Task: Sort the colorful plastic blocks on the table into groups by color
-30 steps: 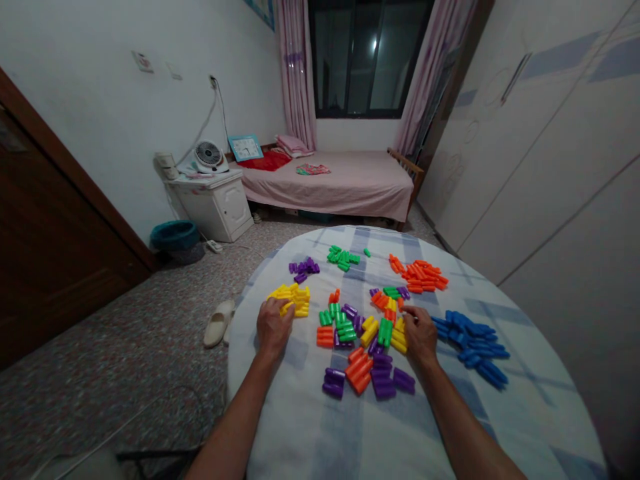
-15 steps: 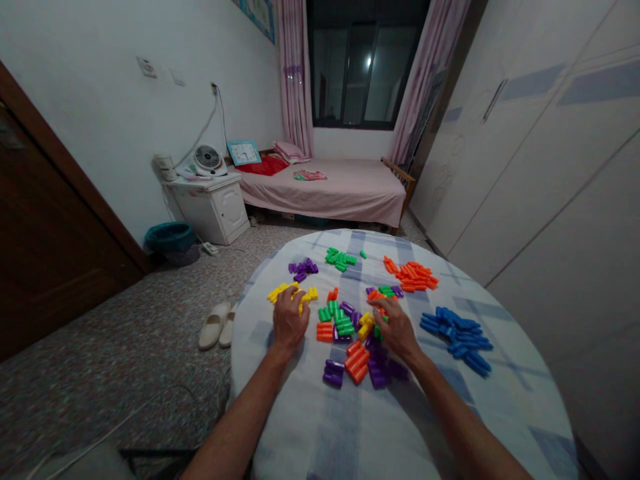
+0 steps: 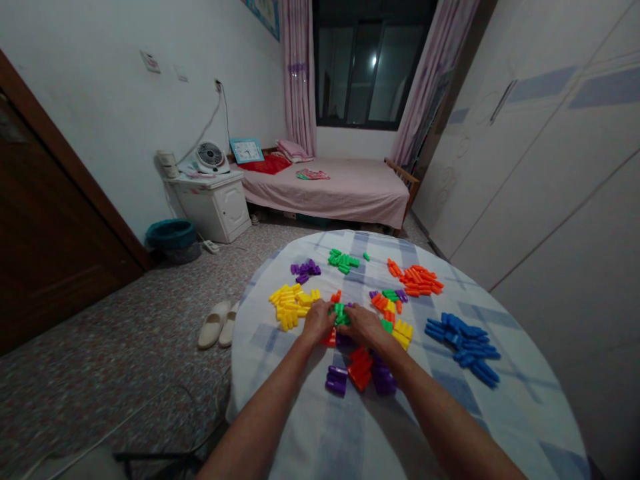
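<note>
My left hand (image 3: 319,323) and my right hand (image 3: 366,328) have come together over the middle of the table. Their fingers are curled around green bullet-shaped plastic building blocks (image 3: 341,314) between them; the fingertips are partly hidden. Left of my left hand lies a pile of yellow blocks (image 3: 290,305). Several yellow blocks (image 3: 403,333) sit just right of my right hand. Below my wrists are joined red blocks (image 3: 360,369) and purple blocks (image 3: 337,379). A mixed orange, yellow and green group (image 3: 387,305) lies beyond my right hand.
A checked cloth covers the round table (image 3: 300,440). Farther back are purple blocks (image 3: 305,270), green blocks (image 3: 343,261) and an orange pile (image 3: 421,280). Blue blocks (image 3: 464,343) lie at the right. Beyond the table stands a bed (image 3: 350,187); slippers (image 3: 213,325) are on the floor.
My left hand has moved right, off the yellow pile, to the green blocks. My right hand has moved left to meet it, leaving yellow blocks at its right.
</note>
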